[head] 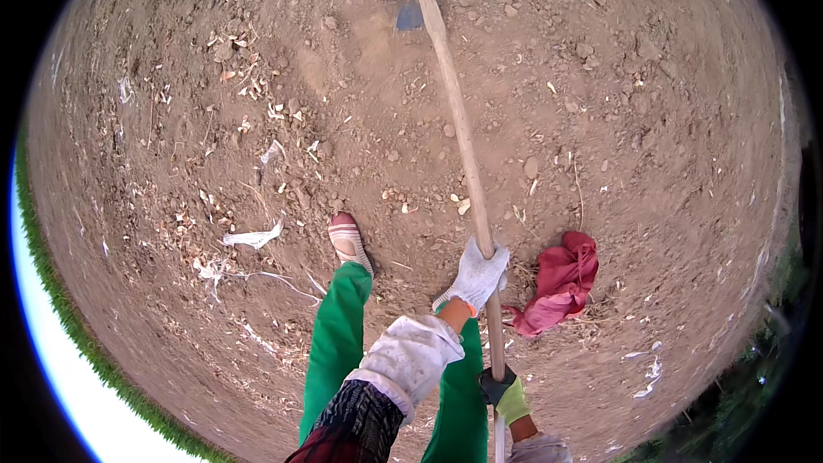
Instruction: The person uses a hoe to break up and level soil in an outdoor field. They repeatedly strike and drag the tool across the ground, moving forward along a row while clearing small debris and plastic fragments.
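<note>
A hoe with a long wooden handle (464,122) reaches away from me over dry soil. Its metal blade (409,16) is at the far end, low against the ground. My left hand (479,275), in a whitish knit glove, grips the handle at about its middle. Lower down, near the bottom of the view, my right hand (505,392) is closed around the same handle, in a black and yellow-green glove.
A crumpled red cloth (562,280) lies on the soil right of my left hand. White plastic scraps (254,237), dry leaves and small clods are scattered about. My left foot (348,238) stands on the soil; the other foot is partly hidden behind my left hand.
</note>
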`<state>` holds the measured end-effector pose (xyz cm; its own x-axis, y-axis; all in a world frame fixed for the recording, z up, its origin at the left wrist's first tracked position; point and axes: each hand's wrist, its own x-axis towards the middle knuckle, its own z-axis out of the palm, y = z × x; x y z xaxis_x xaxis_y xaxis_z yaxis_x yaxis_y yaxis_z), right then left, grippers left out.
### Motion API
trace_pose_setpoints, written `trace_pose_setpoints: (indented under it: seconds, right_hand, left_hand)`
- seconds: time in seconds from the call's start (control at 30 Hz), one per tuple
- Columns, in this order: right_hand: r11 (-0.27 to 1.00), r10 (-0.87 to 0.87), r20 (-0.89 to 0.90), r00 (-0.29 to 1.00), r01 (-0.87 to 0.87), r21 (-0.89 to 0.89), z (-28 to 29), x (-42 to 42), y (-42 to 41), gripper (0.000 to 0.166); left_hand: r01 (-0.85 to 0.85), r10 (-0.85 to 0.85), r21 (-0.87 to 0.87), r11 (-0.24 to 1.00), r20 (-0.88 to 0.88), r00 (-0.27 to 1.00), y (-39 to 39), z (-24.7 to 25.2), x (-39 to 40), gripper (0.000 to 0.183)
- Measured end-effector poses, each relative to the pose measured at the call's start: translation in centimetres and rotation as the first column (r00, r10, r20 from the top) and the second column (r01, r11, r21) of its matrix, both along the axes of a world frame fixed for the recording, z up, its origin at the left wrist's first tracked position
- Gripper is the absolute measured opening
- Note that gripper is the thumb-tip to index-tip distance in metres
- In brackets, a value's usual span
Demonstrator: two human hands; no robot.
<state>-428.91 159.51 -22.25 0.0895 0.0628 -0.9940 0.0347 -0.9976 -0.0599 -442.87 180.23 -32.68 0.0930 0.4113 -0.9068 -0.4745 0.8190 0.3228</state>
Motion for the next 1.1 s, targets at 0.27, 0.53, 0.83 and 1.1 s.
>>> trace_pose_setpoints:
  seconds: [0.27,0.53,0.83,1.1]
  right_hand:
    - [0.984,0.073,0.135,0.988,-0.049,-0.172,8.7,6.0,-15.1,0.015]
    - [0.959,0.268,0.157,0.951,-0.279,0.050,1.9,3.3,-8.5,0.013]
    - [0.955,0.287,-0.008,0.958,-0.286,0.084,-7.1,-1.9,1.8,0.030]
    - [0.983,0.184,-0.020,0.983,-0.184,-0.025,0.2,3.7,-8.0,0.026]
  left_hand:
    - [0.045,0.010,-0.219,0.975,0.241,0.970,-13.8,7.1,4.4,0.022]
    - [-0.028,0.030,-0.076,0.997,0.026,0.999,-6.0,3.8,1.2,0.021]
    - [-0.095,0.097,0.022,0.995,-0.305,0.948,0.4,-4.1,-4.9,0.019]
    - [-0.026,-0.001,-0.137,0.990,-0.194,0.981,-8.5,1.7,1.4,0.020]
